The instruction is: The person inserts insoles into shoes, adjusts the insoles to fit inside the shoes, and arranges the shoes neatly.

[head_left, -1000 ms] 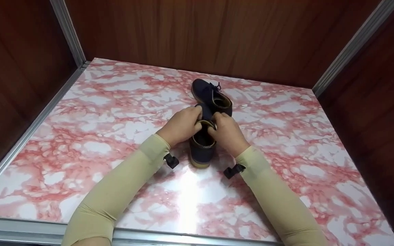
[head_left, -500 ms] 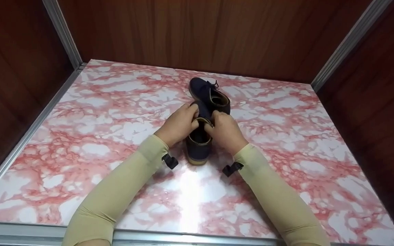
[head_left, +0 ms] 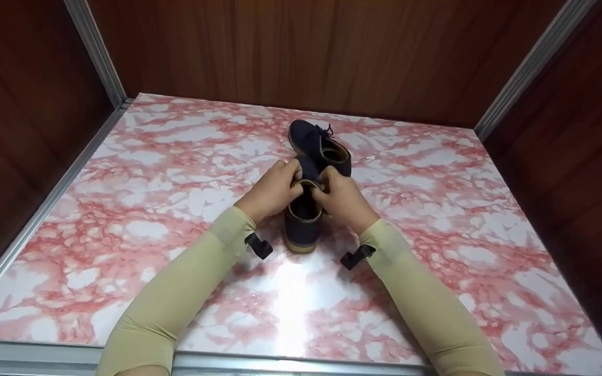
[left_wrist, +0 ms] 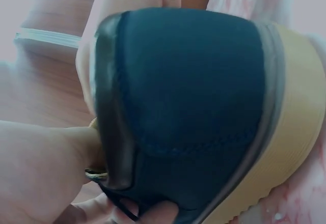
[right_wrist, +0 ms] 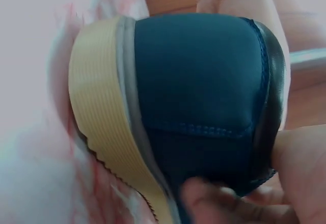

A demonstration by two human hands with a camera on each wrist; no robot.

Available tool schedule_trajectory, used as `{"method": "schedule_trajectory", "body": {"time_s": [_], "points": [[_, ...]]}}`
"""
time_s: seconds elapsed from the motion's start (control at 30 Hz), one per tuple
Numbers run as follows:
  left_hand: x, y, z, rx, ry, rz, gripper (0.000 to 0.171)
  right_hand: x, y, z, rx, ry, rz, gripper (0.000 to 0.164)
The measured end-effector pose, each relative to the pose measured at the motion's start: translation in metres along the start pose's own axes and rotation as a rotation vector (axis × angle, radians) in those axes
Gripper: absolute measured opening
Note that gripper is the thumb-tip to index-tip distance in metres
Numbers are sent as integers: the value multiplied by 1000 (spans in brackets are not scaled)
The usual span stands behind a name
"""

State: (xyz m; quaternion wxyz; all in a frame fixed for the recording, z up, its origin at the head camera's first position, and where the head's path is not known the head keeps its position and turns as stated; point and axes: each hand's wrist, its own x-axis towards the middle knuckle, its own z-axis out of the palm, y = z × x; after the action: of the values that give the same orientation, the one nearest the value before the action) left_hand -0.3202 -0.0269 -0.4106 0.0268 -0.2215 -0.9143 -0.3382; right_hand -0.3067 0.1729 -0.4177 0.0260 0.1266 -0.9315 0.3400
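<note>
A navy lace-up shoe with a tan sole stands heel toward me on the marbled tabletop. My left hand grips its left side near the opening. Opposite, my right hand holds the right side, thumb at the opening's rim. The left wrist view has the shoe's heel side large, with fingers against its outer side and a thin dark strand beside them. The right wrist view shows blurred fingers along the other side. The hands hide the lacing.
Just beyond lies the matching navy shoe, its lace tied in a bow, close against the held shoe's toe. Dark wood panels enclose the red-and-white tabletop at the back and sides. A metal rail runs along the front edge.
The view has shifted slightly. Both hands stay at the same shoe; the right hand's fingers have changed position a little near the opening. The far shoe keeps its place beside it.
</note>
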Motion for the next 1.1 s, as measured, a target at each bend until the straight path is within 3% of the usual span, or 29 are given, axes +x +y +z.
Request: {"method": "schedule_trajectory", "body": {"time_s": [0.2,0.43,0.63,0.9,1.1], "points": [[1,0,-1,-19,-13,-8,17,2,-1,-1,-18,-42,7,22],[-1,3,-2,-97,18,-43,15,3,-1,1,36,-10,-20,20],[0,1,-1,-135,-16,-60,13,3,1,2,75,5,-8,23],[4,-1,-10,-90,-69,-58,17,5,4,-2,52,-14,17,25],[1,-3,-10,-7,2,-14,14,4,3,-2,33,-52,36,23]]}}
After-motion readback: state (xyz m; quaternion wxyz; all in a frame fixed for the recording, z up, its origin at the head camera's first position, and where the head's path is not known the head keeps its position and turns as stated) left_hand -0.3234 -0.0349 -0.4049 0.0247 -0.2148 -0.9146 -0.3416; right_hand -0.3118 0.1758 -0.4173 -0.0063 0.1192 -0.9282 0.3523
